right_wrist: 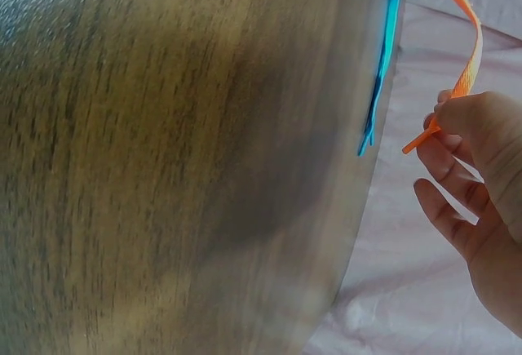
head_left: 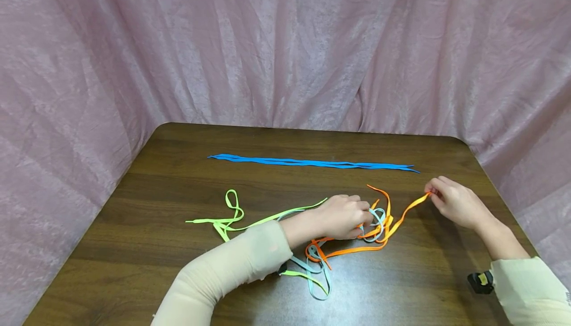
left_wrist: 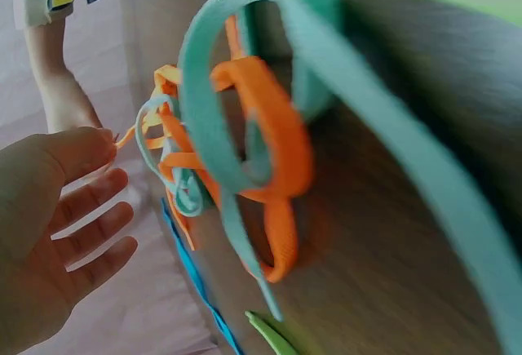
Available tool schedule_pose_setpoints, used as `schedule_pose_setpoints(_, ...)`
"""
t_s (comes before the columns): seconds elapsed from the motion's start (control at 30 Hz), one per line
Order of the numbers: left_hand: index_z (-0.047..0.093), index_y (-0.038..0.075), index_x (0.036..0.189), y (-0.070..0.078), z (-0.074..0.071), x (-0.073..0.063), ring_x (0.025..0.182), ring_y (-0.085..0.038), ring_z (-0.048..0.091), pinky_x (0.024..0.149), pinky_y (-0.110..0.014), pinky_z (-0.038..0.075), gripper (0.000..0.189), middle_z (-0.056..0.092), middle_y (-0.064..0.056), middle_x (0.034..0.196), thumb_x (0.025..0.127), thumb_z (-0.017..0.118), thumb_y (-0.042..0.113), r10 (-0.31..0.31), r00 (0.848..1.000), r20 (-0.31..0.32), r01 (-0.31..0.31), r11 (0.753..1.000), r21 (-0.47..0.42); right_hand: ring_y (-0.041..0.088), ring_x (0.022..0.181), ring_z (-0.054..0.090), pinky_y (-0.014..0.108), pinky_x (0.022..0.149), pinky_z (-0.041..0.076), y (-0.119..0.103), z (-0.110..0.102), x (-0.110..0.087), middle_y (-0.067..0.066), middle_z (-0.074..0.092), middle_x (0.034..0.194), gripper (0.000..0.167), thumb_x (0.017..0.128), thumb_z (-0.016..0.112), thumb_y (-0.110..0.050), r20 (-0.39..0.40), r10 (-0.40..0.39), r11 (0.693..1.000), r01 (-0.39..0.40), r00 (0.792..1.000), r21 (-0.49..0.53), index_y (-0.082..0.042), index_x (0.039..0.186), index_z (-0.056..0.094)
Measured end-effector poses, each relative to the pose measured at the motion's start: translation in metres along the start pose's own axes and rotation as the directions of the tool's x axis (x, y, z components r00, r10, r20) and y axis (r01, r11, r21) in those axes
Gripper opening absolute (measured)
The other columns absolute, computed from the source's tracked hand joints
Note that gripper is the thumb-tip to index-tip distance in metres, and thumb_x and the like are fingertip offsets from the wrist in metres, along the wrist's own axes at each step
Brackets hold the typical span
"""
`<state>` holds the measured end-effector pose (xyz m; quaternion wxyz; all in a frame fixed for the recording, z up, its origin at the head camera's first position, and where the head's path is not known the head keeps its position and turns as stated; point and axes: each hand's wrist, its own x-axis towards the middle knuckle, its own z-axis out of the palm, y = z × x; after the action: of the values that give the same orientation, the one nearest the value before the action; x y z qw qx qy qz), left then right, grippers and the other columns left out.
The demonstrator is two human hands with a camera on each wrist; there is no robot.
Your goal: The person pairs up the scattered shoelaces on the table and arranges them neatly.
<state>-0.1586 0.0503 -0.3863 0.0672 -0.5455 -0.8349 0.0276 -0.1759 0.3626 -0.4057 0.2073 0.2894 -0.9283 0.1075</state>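
Orange and pale aqua shoelaces lie tangled together on the table. Over this tangle is my left hand, its fingers loosely bent; the left wrist view shows no lace plainly gripped in it. My right hand pinches one orange lace near its tip, between thumb and fingers, and that strand rises from the tangle to the right. In the right wrist view the orange lace end pokes out past the fingers. A yellow-green shoelace runs under my left forearm, partly hidden.
Blue shoelaces lie stretched out side by side across the far part of the wooden table. Pink curtains hang behind the table and at both sides. A black wrist device is at my right sleeve.
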Motion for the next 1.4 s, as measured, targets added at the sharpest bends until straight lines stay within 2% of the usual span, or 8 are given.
schedule_pose_setpoints(0.13,0.064,0.030,0.095,0.000,-0.003,0.019,0.086,-0.008,0.051,0.064,-0.020,0.041,0.011,0.055,0.013,0.093,0.086,0.059,0.032,-0.040,0.999,0.011,0.040,0.999,-0.025,0.002,0.060,0.044,0.027,0.051,0.039,0.000,0.000,0.001,-0.010,0.049,0.071,0.028,0.064,0.068,0.006,0.005,0.007,1.000,-0.007,1.000,-0.007,-0.014,0.079,0.056)
schedule_pose_setpoints(0.23,0.064,0.030,0.096,0.002,-0.005,0.032,0.090,-0.008,0.051,0.066,-0.020,0.041,0.012,0.055,0.013,0.096,0.086,0.057,0.032,-0.072,0.996,0.053,0.074,0.997,-0.032,0.002,0.060,0.043,0.027,0.050,0.039,0.000,0.001,0.001,-0.009,0.049,0.071,0.027,0.065,0.068,0.006,0.008,0.009,1.000,-0.009,1.000,-0.003,-0.014,0.079,0.056)
schedule_pose_setpoints(0.4,0.063,0.032,0.103,0.008,-0.001,0.050,0.099,-0.008,0.050,0.077,-0.023,0.043,0.019,0.054,0.015,0.103,0.086,0.057,0.040,-0.113,0.987,0.118,0.114,0.993,0.000,0.002,0.060,0.043,0.026,0.050,0.038,-0.001,0.003,0.002,-0.010,0.049,0.071,0.026,0.066,0.068,0.005,0.021,0.016,1.000,-0.017,1.000,0.006,-0.014,0.079,0.056)
schedule_pose_setpoints(0.6,0.062,0.035,0.099,0.018,0.007,0.063,0.097,-0.009,0.049,0.078,-0.025,0.042,0.023,0.053,0.015,0.100,0.085,0.055,0.052,-0.184,0.968,0.170,0.181,0.983,0.030,0.002,0.060,0.044,0.027,0.051,0.040,-0.002,0.006,0.001,-0.010,0.049,0.072,0.026,0.066,0.069,0.005,0.039,0.027,1.000,-0.027,0.999,0.007,-0.015,0.080,0.057)
schedule_pose_setpoints(0.77,0.061,0.036,0.091,0.025,0.016,0.068,0.096,-0.008,0.048,0.075,-0.024,0.039,0.023,0.054,0.015,0.102,0.083,0.055,0.056,-0.236,0.951,0.201,0.232,0.972,0.048,0.003,0.061,0.045,0.028,0.052,0.040,-0.002,0.007,0.001,-0.010,0.050,0.073,0.026,0.066,0.069,0.004,0.039,0.033,0.999,-0.034,0.999,0.005,-0.015,0.080,0.057)
schedule_pose_setpoints(1.0,0.054,0.033,0.073,0.030,0.027,0.069,0.084,-0.009,0.045,0.065,-0.023,0.034,0.023,0.052,0.014,0.090,0.084,0.055,0.053,-0.258,0.940,0.225,0.253,0.966,0.048,0.005,0.061,0.046,0.029,0.051,0.040,-0.003,0.010,0.002,-0.010,0.049,0.072,0.026,0.066,0.069,0.004,0.022,0.009,1.000,-0.009,1.000,0.011,-0.014,0.080,0.057)
schedule_pose_setpoints(1.23,0.059,0.034,0.077,0.031,0.028,0.067,0.081,-0.010,0.047,0.063,-0.024,0.034,0.011,0.057,0.015,0.088,0.086,0.058,0.038,-0.249,0.947,0.202,0.244,0.969,0.049,0.004,0.060,0.045,0.028,0.050,0.039,-0.003,0.011,0.001,-0.011,0.048,0.071,0.028,0.064,0.069,0.005,0.011,0.000,1.000,0.000,1.000,0.015,-0.015,0.079,0.056)
schedule_pose_setpoints(1.4,0.062,0.035,0.085,0.032,0.027,0.063,0.079,-0.008,0.048,0.062,-0.023,0.033,0.005,0.058,0.017,0.088,0.086,0.057,0.037,-0.236,0.956,0.173,0.230,0.972,0.052,0.003,0.060,0.044,0.027,0.050,0.039,-0.003,0.012,0.000,-0.011,0.047,0.071,0.028,0.065,0.069,0.005,0.018,0.003,1.000,-0.003,1.000,0.021,-0.015,0.079,0.056)
